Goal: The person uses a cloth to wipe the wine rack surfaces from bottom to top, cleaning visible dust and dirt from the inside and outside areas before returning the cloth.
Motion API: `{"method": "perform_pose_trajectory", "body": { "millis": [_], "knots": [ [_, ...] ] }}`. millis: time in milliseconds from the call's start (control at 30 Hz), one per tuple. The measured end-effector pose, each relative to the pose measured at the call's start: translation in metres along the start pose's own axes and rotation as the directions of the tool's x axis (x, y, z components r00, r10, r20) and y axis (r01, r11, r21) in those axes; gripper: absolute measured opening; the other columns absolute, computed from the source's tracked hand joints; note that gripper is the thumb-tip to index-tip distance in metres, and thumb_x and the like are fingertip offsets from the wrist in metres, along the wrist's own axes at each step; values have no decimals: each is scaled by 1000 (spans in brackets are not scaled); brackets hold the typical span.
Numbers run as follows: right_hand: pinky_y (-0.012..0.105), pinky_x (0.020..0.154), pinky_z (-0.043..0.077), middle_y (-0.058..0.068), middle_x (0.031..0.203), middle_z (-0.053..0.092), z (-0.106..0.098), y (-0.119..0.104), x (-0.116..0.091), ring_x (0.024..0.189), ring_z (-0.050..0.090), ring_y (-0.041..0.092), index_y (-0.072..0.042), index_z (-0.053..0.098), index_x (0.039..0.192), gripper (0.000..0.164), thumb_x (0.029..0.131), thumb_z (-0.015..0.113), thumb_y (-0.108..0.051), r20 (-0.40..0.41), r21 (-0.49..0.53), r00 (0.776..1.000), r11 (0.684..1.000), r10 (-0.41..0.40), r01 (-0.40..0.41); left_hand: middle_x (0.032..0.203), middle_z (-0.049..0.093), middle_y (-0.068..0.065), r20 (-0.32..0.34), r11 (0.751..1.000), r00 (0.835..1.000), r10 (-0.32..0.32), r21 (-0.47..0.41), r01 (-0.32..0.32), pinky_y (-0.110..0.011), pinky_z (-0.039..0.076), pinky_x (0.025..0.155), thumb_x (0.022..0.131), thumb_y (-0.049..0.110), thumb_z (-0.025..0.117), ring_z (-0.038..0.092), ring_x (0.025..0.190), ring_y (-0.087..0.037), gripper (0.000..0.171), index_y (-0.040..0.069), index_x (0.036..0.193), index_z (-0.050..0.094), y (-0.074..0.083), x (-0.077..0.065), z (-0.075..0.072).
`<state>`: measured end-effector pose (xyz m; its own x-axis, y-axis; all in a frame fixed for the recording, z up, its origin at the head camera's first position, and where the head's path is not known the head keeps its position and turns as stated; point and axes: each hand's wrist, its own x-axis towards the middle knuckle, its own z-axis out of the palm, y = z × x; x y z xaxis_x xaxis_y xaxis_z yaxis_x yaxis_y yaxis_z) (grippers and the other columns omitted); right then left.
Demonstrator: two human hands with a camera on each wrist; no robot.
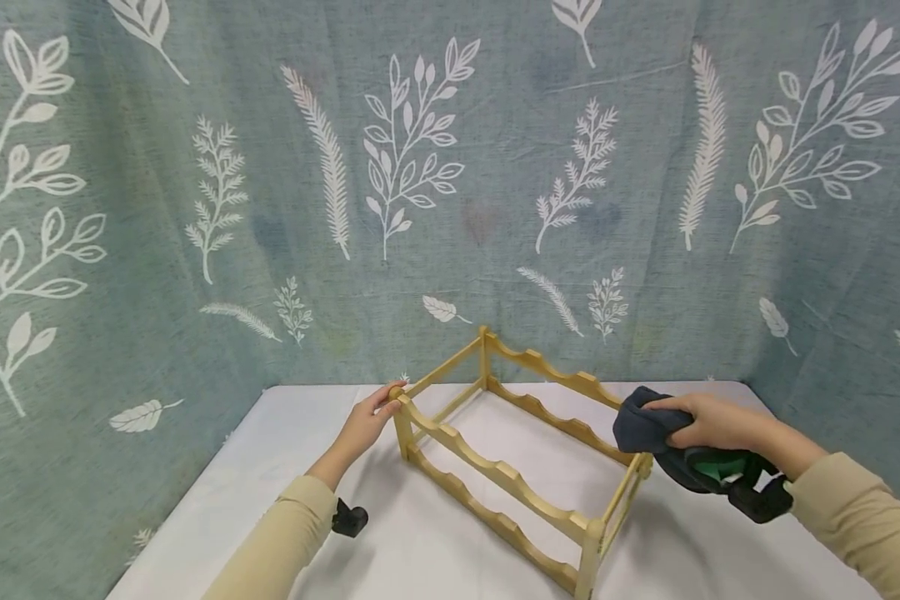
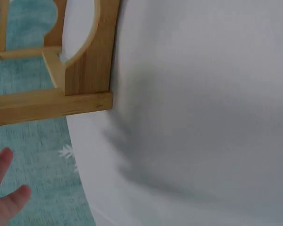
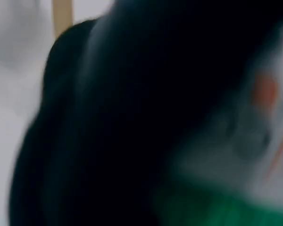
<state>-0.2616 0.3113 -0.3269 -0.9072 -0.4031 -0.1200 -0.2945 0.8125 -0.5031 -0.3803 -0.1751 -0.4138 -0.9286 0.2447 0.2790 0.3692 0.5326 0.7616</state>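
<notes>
A light wooden rack [image 1: 506, 479] with scalloped rails and round-topped corner posts stands at an angle on the white table. At its far left corner, my left hand [image 1: 367, 421] pinches the round post top between thumb and fingers. Two spread fingers [image 2: 16, 195] show beside the rack's post [image 2: 52, 104] in the left wrist view. My right hand [image 1: 708, 421] grips a dark navy cloth item [image 1: 641, 423], bunched up, over the rack's right end. A green part [image 1: 720, 462] hangs under the hand. Dark fabric [image 3: 127, 122] fills the right wrist view, with a blurred green and white patch.
The white-covered table [image 1: 390, 550] runs back to a teal curtain [image 1: 450, 275] with white leaf prints, which also closes in both sides. A black wrist camera [image 1: 350, 518] sits under the left forearm. Another black mount [image 1: 761, 500] is at the right wrist.
</notes>
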Motion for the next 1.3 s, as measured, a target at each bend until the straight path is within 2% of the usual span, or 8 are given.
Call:
{"method": "perform_pose_trajectory", "body": {
  "millis": [100, 200, 300, 400, 633, 833, 1067, 1300],
  "knots": [
    [38, 76, 45, 35, 129, 43, 4, -1, -2, 107, 53, 39, 1, 46, 132, 59, 82, 67, -22, 22, 59, 999, 998, -29, 28, 128, 53, -16, -2, 1000, 1000, 3, 28, -3, -55, 36, 97, 94, 29, 49, 46, 121, -37, 43, 15, 135, 46, 1, 3, -4],
    [45, 82, 46, 37, 128, 42, 7, -1, -4, 115, 45, 48, 4, 44, 132, 61, 82, 67, -21, 27, 102, 998, 994, -51, 48, 129, 51, -20, -121, 988, 981, 152, 57, -146, -55, 33, 100, 92, 12, 53, 43, 121, -39, 37, 5, 129, 51, 12, -2, 1],
    [46, 83, 46, 37, 129, 42, 9, -2, -5, 115, 45, 48, 3, 44, 133, 61, 82, 67, -22, 13, 103, 999, 994, -46, 45, 125, 54, -21, -246, 918, 886, 394, 142, -369, -56, 26, 103, 84, -3, 58, 44, 120, -39, 34, -2, 118, 56, 36, -17, 19],
    [50, 85, 45, 37, 130, 41, 11, -5, -5, 116, 44, 49, 2, 44, 133, 62, 82, 67, -24, -2, 98, 999, 995, -32, 32, 122, 58, -16, -164, 831, 819, 550, 208, -516, -57, 21, 104, 82, 1, 60, 46, 119, -36, 30, 0, 111, 60, 70, -43, 43],
    [50, 83, 46, 37, 128, 42, 12, -5, -7, 114, 45, 49, 3, 44, 133, 62, 82, 67, -22, -12, 97, 1000, 995, -24, 26, 131, 52, -9, 210, 782, 822, 530, 254, -569, -58, 30, 100, 88, 34, 58, 39, 127, -38, 34, 13, 114, 62, 131, -103, 101],
    [48, 83, 46, 37, 128, 42, 12, -2, -10, 115, 44, 49, 3, 44, 132, 60, 82, 67, -21, 19, 109, 999, 993, -42, 40, 114, 64, -6, 152, 612, 721, 676, 429, -664, -64, 40, 85, 82, 39, 64, 44, 119, -43, 22, 18, 90, 67, 139, -115, 122],
    [30, 74, 49, 35, 124, 48, 23, 1, -29, 109, 52, 44, 4, 45, 131, 61, 83, 66, -27, 12, 94, 993, 988, -121, 119, 113, 65, -2, 91, 617, 672, 735, 323, -718, -70, 37, 80, 90, 39, 54, 42, 122, -42, 24, 21, 83, 68, 127, -123, 118],
    [22, 66, 50, 39, 120, 47, 50, 4, -65, 98, 57, -2, 0, 43, 134, 57, 85, 64, -20, -47, 190, 984, 965, -173, 179, 110, 66, 3, 84, 553, 583, 808, 236, -799, -72, 38, 76, 94, 40, 46, 39, 126, -39, 31, 22, 81, 68, 119, -126, 107]
  ]
}}
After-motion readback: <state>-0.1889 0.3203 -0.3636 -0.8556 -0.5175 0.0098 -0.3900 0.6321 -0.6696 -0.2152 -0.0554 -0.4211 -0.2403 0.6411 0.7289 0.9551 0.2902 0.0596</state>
